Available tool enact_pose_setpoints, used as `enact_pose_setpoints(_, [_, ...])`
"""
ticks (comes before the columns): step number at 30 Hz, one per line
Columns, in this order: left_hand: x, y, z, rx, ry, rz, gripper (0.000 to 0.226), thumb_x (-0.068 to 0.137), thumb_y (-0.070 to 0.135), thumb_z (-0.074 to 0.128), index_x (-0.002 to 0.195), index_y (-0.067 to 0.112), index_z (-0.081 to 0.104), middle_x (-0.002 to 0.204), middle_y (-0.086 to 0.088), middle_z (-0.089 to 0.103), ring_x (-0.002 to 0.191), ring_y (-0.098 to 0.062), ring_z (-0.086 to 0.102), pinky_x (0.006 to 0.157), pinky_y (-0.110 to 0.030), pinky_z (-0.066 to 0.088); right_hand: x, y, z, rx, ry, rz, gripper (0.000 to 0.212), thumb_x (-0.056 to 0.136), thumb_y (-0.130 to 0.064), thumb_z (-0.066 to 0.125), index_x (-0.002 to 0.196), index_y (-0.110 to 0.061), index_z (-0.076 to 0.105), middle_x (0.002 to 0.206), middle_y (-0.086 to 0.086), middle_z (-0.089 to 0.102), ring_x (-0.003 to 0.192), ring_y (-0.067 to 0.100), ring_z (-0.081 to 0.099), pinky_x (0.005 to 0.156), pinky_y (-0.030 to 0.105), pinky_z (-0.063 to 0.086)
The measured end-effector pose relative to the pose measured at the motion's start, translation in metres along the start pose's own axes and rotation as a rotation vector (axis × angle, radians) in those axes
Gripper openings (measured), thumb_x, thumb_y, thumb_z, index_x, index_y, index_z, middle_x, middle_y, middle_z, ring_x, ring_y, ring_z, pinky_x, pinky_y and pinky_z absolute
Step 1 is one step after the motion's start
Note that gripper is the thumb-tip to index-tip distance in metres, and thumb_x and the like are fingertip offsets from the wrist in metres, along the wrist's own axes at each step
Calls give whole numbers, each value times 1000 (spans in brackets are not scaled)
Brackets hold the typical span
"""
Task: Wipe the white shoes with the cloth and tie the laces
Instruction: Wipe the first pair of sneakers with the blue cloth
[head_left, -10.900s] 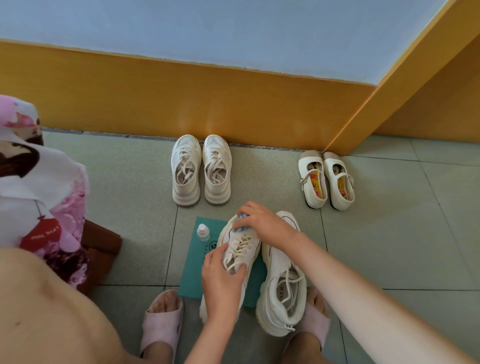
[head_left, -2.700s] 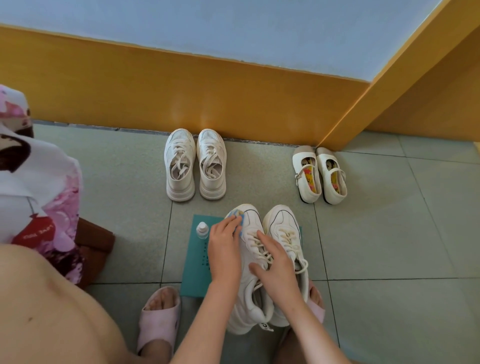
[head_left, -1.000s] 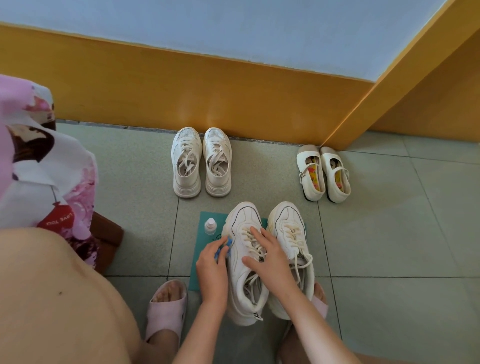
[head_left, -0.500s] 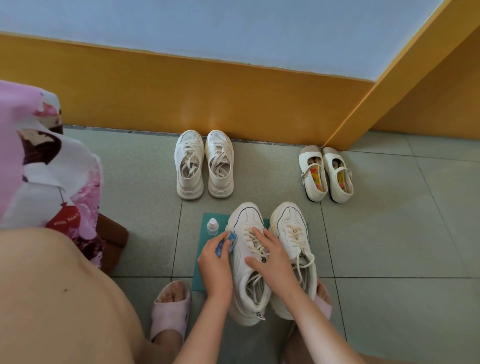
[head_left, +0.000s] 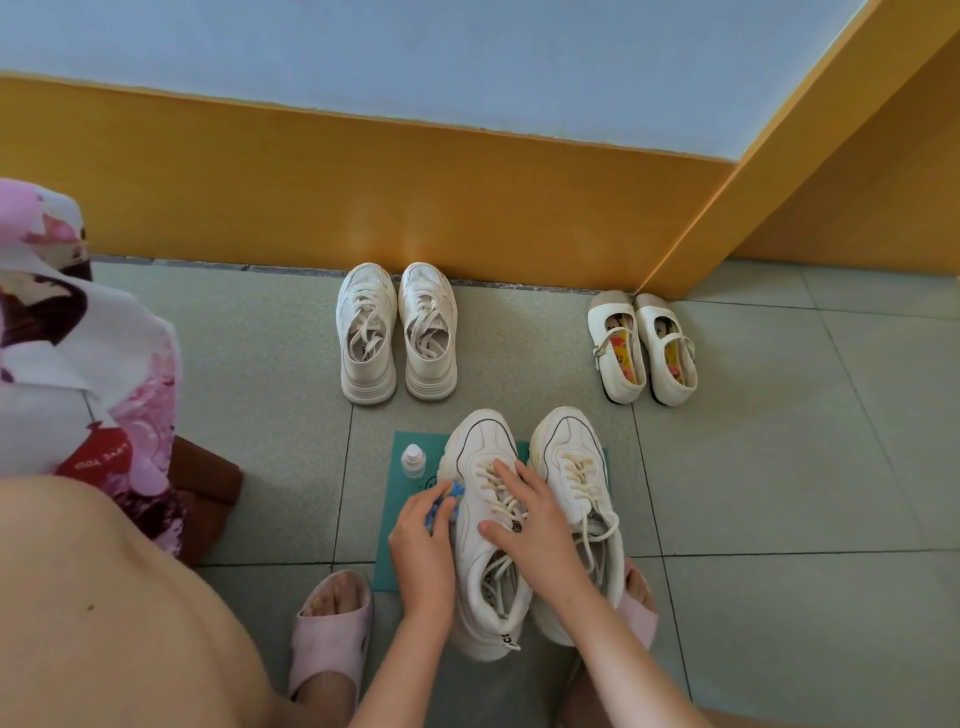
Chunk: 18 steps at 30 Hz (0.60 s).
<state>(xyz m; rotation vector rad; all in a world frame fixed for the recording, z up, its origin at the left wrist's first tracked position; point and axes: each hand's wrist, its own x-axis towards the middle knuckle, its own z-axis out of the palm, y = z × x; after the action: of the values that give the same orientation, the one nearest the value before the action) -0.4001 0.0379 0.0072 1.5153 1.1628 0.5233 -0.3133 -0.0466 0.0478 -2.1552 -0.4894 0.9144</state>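
A: Entry, far left?
B: Flowered fabric (head_left: 78, 364) at the frame edge, with a brown object (head_left: 208, 483) beside it that can't be identified. One pink slipper (head_left: 332, 639) on the tile floor.
A: Mat?
B: Teal mat (head_left: 402, 545) flat on the tiles, small white bottle (head_left: 413, 461) upright near its far left corner.
A: Left hand?
B: Left hand (head_left: 423, 540) has its fingers curled round the blue cloth (head_left: 451, 498), pressing it against the outer side of the left white shoe (head_left: 480, 441).
A: Right hand?
B: Right hand (head_left: 535, 525) lies on that shoe's laces (head_left: 488, 480), fingers straight and spread, gripping nothing.
A: Shoe positions?
B: Both upright, partly on the mat, toes toward the wall, side by side. The right white shoe (head_left: 566, 441) has loose, untied laces trailing over its side.
A: Beyond them?
B: White sneakers (head_left: 397, 332) against the yellow wall (head_left: 363, 197), apart from the mat. Cream strap shoes (head_left: 641, 348) further right, at the corner
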Motion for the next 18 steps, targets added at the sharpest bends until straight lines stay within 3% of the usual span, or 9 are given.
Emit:
enact_pose_setpoints(3, [-10,-3,-3,3,-10,-4,20,87,7,61,103,15,68,97,8,65,91,6,57,78,-3,40,0,0,0,0,1,-3,71,82,-13,71,142,-33,38,154,-7,23,141,8,21,114,24,21])
enact_pose_setpoints(8, [-20,-5,-9,-26,-32,-75,19,88,6,60,101,17,68,97,6,65,90,2,58,84,-19,45,0,-1,0,-30,-1,-10,71,83,-16,70,143,-33,37,154,-6,23,141,9,22,114,25,20])
enact_pose_setpoints(12, [-23,1,-12,-57,-17,-111,19,87,6,61,104,12,68,95,9,63,89,1,57,78,-9,41,-1,0,-1,-34,-8,-12,70,84,-17,69,143,-34,36,155,-7,21,142,9,21,115,26,20])
enact_pose_setpoints(15, [-5,15,-7,-88,-2,-69,19,88,10,61,104,15,69,98,8,64,93,-5,59,83,-18,44,-1,0,0,-27,-4,-30,70,83,-16,70,142,-33,37,154,-5,22,142,9,20,112,22,18])
enact_pose_setpoints(18, [6,22,-1,-15,-57,2,19,89,11,60,105,18,68,99,10,63,94,-2,58,81,-10,40,-2,0,0,-21,-1,-37,68,83,-16,69,142,-30,38,154,-4,23,142,8,20,111,18,17])
